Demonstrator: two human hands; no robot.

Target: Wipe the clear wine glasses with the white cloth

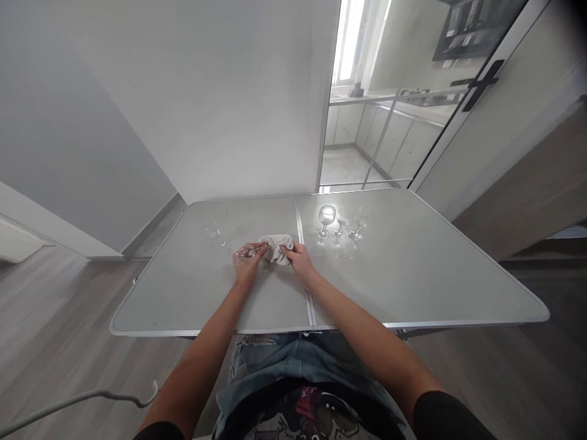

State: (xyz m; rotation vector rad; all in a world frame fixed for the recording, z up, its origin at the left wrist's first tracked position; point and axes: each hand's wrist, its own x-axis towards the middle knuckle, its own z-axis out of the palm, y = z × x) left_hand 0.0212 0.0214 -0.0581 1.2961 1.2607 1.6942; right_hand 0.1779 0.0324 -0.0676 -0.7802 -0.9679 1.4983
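My left hand (249,253) is closed round a clear stemmed wine glass (241,255), tilted on its side with the bowl toward the left. A white cloth (278,249) is gripped in my right hand (298,258), whose fingers press it together. The cloth meets the foot end of the glass between my hands, just above the table. Part of the stem is hidden behind my left fingers. Right of my hands, three stemmed glasses stand upright in a row: a goblet (326,216), a middle glass (340,223) and a right-hand glass (358,225).
Another clear glass (215,231) is at the left, faint against the surface. The grey folding table (413,275) has a metal rim and a centre seam. A wall (238,110) and a glass door (389,122) rise behind it. A pale curved tube (105,396) shows lower left.
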